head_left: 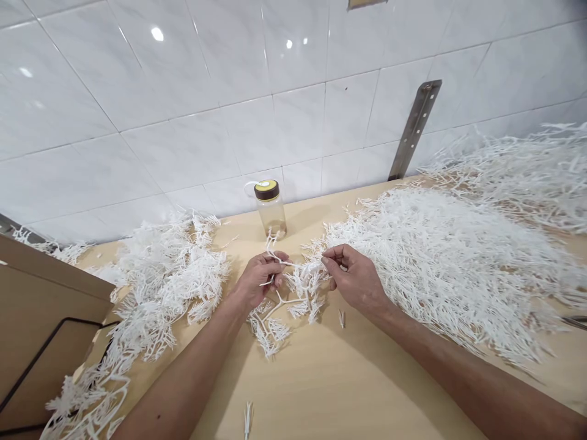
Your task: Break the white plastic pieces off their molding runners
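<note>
My left hand (262,275) pinches the stem of a white plastic branch (305,282) near the table's middle. The branch forks into several stems with needle-like tufts. At its right side, the fingertips of my right hand (351,272) are closed on a small white piece whose shape is mostly hidden. Just below my hands, another tufted part (270,333) hangs over or rests on the wood; I cannot tell which. A large pile of loose white sprigs (440,263) spreads to the right of my right hand. Left of my left hand lies a heap of branched white pieces (178,269).
A clear bottle (272,214) with a dark and yellow lid stands behind my hands. Single sprigs lie on the wooden table (367,391). A cardboard box (46,330) is at the left. A metal bracket (415,131) leans against the tiled wall (298,128).
</note>
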Demonstrator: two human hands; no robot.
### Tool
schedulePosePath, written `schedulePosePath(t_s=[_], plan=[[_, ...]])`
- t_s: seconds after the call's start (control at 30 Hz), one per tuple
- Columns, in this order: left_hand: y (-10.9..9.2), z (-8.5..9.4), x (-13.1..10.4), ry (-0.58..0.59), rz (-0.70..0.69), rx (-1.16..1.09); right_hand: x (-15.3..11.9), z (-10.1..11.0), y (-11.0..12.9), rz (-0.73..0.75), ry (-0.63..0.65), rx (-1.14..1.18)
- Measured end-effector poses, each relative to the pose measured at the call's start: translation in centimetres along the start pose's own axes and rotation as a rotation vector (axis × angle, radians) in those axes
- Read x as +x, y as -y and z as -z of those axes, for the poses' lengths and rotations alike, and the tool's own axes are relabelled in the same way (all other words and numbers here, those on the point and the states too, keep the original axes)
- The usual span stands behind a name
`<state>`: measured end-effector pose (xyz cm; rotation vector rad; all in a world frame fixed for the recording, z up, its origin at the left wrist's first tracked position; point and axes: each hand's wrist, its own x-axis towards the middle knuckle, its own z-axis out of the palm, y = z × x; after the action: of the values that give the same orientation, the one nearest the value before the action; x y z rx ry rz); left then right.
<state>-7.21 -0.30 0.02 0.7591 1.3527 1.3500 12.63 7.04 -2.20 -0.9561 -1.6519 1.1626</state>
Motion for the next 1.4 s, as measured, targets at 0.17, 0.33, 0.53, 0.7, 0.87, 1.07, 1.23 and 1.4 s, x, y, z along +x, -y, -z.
schedulePosePath(t_s=[0.17, 0.33, 0.53, 0.7, 0.87, 1.07, 1.23, 1.4], plan=[[-0.1, -0.1, -0.4, 0.109, 0.076, 0.132, 0.0, 0.0, 0.2, -0.017, -0.022, 0.058], [-0.4, -0.7, -0.9, 0.22, 0.079, 0.165, 0.1, -0.2, 0.0, -0.019, 0.011, 0.18], [-0.3, -1.0, -1.2, 0.323, 0.068, 0.171, 0.2, -0.1, 0.2, -0.002, 0.046, 0.308], [-0.1, -1.1, -1.3, 0.253, 0.08, 0.2, 0.3, 0.1, 0.6, 0.005, 0.07, 0.313], [0.1, -1.4, -1.2, 0.16, 0.077, 0.126, 0.1, -0.2, 0.2, -0.018, 0.127, 0.278], [0.6, -1.5, -0.9, 0.057, 0.09, 0.101, -0.4, -0.4, 0.3, -0.042, 0.298, 0.118], [0.3, -1.5, -0.8, 0.036, 0.09, 0.069, -0.6, -0.3, 1.1, -0.059, 0.399, 0.053], [0.3, -1.4, -0.8, 0.025, 0.001, -0.015, -0.5, -0.1, 1.2, -0.087, 0.378, 0.063]])
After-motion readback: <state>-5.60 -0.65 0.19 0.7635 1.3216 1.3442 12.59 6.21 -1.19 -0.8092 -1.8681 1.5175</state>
